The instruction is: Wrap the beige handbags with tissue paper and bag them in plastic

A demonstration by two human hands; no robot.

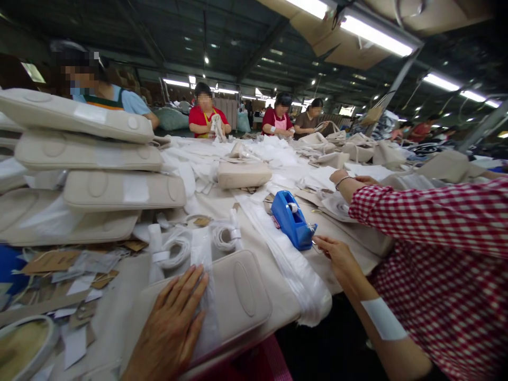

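My left hand [172, 320] lies flat, fingers stretched, on a beige bag [242, 296] and the clear plastic strip [206, 301] across it. The bag lies on its side near the table's front edge, with an oval outline on its face. Two coiled white cords [177, 250] with white wrapping sit just behind it. At the cutting edge of a blue tape dispenser [291, 219], my right hand [337, 256] pinches what looks like the end of clear tape; a small glint shows at the fingertips. A white patch [383, 317] is on my right forearm.
Beige bags [125, 189] are stacked at the left, above loose tags [51, 262] and a tape roll [27, 344]. Flat plastic sleeves [289, 270] hang over the front edge. A co-worker's checked sleeve [428, 211] is close at the right. Other people work across the table.
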